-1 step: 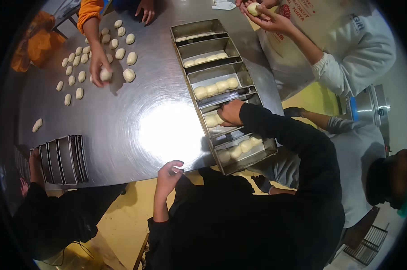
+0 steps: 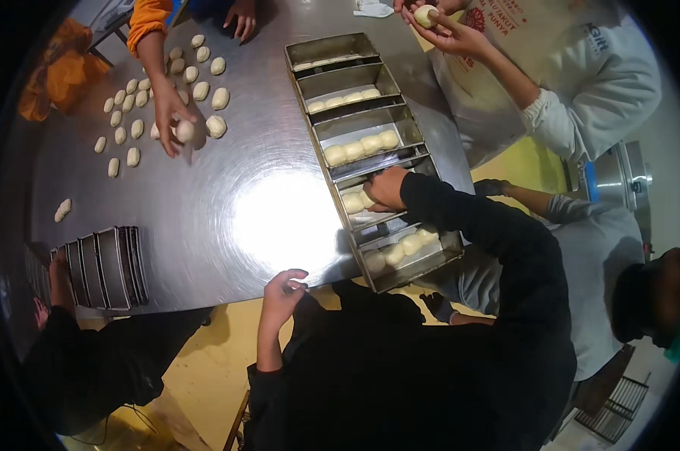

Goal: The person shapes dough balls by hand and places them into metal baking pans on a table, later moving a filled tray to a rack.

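My right hand (image 2: 387, 188) reaches down into one compartment of a long strapped set of loaf tins (image 2: 366, 143). Its fingers are closed at a pale dough ball, beside other dough balls (image 2: 353, 201) in that compartment; the fingertips are partly hidden. In the nearest compartment lies a row of dough balls (image 2: 411, 243), and farther ones hold similar rows. My left hand (image 2: 282, 295) hovers by the table's near edge, fingers loosely bent and apart, with nothing seen in it.
Several dough pieces (image 2: 137, 128) lie at the table's far left, where a co-worker's orange-sleeved hand (image 2: 173, 120) handles one. Stacked tins (image 2: 103, 267) stand at the left edge beside another person's hand. At far right, a co-worker in white holds a dough ball (image 2: 426, 16).
The orange-sleeved co-worker's hand has shifted slightly right and nearer, the dough ball under it moving too. My own hands stay where they were.
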A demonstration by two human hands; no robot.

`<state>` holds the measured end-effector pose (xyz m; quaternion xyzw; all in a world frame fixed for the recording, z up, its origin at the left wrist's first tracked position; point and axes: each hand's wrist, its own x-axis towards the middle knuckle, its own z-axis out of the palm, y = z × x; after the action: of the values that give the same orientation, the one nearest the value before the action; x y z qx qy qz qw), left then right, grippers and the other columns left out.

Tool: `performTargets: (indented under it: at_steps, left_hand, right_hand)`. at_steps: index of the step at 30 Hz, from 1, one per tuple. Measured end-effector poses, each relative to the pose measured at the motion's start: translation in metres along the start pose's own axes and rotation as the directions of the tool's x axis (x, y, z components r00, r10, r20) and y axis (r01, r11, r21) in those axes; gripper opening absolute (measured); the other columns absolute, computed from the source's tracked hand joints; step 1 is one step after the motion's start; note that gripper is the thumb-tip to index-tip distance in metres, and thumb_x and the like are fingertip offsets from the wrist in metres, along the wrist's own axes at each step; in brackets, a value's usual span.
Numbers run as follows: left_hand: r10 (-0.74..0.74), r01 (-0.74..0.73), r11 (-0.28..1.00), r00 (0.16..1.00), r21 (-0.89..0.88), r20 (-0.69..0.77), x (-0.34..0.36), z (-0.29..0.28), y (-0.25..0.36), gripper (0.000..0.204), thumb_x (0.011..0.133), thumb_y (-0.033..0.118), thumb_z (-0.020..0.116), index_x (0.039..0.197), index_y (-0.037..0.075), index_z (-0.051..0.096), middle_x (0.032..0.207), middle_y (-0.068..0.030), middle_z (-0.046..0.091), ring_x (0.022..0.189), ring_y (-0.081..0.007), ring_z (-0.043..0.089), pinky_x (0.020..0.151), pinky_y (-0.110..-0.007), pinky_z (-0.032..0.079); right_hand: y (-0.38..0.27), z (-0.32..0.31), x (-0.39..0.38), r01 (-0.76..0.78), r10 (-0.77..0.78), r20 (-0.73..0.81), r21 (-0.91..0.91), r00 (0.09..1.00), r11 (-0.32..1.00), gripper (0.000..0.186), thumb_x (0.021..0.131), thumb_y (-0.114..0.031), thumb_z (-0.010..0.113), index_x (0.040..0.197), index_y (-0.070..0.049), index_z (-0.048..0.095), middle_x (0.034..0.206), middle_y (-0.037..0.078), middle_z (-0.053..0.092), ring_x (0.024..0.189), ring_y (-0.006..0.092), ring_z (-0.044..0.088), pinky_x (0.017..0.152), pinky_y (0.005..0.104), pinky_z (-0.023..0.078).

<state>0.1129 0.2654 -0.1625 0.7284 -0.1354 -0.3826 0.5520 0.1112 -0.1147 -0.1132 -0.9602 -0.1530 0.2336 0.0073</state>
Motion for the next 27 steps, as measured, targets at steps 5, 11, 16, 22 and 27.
performTargets:
  at_steps: [5, 11, 16, 22, 27]
  left_hand:
    - [0.085, -0.090, 0.993, 0.994, 0.075, 0.071, -0.002, -0.006, 0.003, 0.015, 0.077, -0.011, 0.056, 0.077, 0.001, 0.064, 0.088, -0.0079, 0.068, 0.082, -0.0146, 0.062, 0.075, -0.029, 0.048]
    - [0.085, -0.097, 0.992, 0.985, 0.078, 0.149, 0.001, -0.005, 0.018, 0.018, 0.075, -0.015, 0.052, 0.067, -0.001, 0.060, 0.083, -0.0086, 0.066, 0.083, -0.0179, 0.062, 0.078, -0.029, 0.047]
    - [0.058, -0.066, 0.996, 0.990, 0.059, 0.127, 0.001, -0.004, 0.010, 0.019, 0.079, -0.014, 0.051, 0.083, -0.001, 0.064, 0.091, -0.0075, 0.067, 0.088, -0.0164, 0.062, 0.081, -0.028, 0.048]
    - [-0.016, -0.001, 0.996, 0.981, 0.087, 0.193, 0.010, 0.000, 0.037, 0.019, 0.088, -0.007, 0.053, 0.103, -0.002, 0.063, 0.103, -0.0064, 0.067, 0.092, -0.0129, 0.061, 0.084, -0.026, 0.048]
    - [-0.138, 0.076, 0.957, 0.968, 0.280, 0.208, 0.005, 0.012, 0.058, 0.021, 0.090, -0.005, 0.054, 0.108, -0.001, 0.063, 0.105, -0.0069, 0.066, 0.093, -0.0132, 0.061, 0.085, -0.027, 0.048]
  right_hand:
    - [-0.003, -0.022, -0.007, 0.018, -0.018, 0.038, -0.002, 0.999, 1.000, 0.060, 0.078, -0.055, 0.068, 0.091, 0.003, 0.063, 0.076, 0.022, 0.067, 0.077, 0.0383, 0.068, 0.070, 0.0449, 0.055]
    - [0.006, -0.062, -0.043, -0.112, 0.111, 0.079, 0.005, 0.991, 0.994, 0.059, 0.077, -0.056, 0.068, 0.087, 0.001, 0.067, 0.077, 0.023, 0.066, 0.079, 0.0392, 0.067, 0.073, 0.0452, 0.054]
    - [-0.018, -0.104, -0.104, -0.214, 0.416, -0.340, 0.497, 0.843, 0.841, 0.042, 0.082, -0.043, 0.068, 0.090, -0.001, 0.067, 0.080, 0.015, 0.069, 0.071, 0.0316, 0.068, 0.065, 0.0396, 0.053]
    - [-0.147, -0.060, -0.149, 0.226, 0.382, -0.315, 0.939, 0.869, 0.260, 0.024, 0.085, -0.030, 0.069, 0.094, -0.008, 0.067, 0.081, 0.006, 0.070, 0.067, 0.0229, 0.068, 0.064, 0.0341, 0.052]
    - [-0.188, 0.000, -0.126, 0.372, 0.257, -0.412, 0.909, 0.874, 0.190, 0.036, 0.084, -0.034, 0.072, 0.108, -0.009, 0.062, 0.081, 0.005, 0.069, 0.068, 0.0200, 0.067, 0.061, 0.0302, 0.052]
